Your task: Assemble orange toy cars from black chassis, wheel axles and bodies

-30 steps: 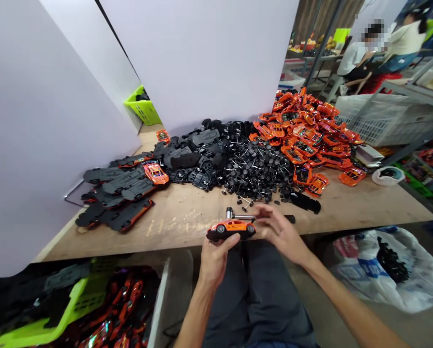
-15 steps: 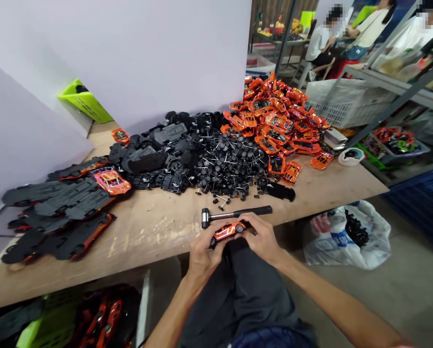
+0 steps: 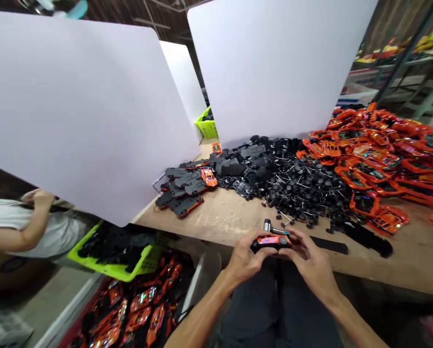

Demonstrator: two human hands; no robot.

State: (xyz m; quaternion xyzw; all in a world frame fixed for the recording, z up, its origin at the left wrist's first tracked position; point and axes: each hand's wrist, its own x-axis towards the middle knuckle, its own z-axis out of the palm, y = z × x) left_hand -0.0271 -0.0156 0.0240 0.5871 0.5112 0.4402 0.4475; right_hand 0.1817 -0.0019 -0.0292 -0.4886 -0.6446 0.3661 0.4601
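The left hand (image 3: 247,254) and right hand (image 3: 313,261) cover the ends of the orange toy car (image 3: 272,240) held between them, and the right also hides the middle of the hammer (image 3: 267,225) just beyond. Far to the right, the heap of orange car bodies (image 3: 378,159) is cut off. The left hand grips the car's left end, thumb on its near side; the right is half curled, thumb against the other end. Half a second ago the hammer showed whole.
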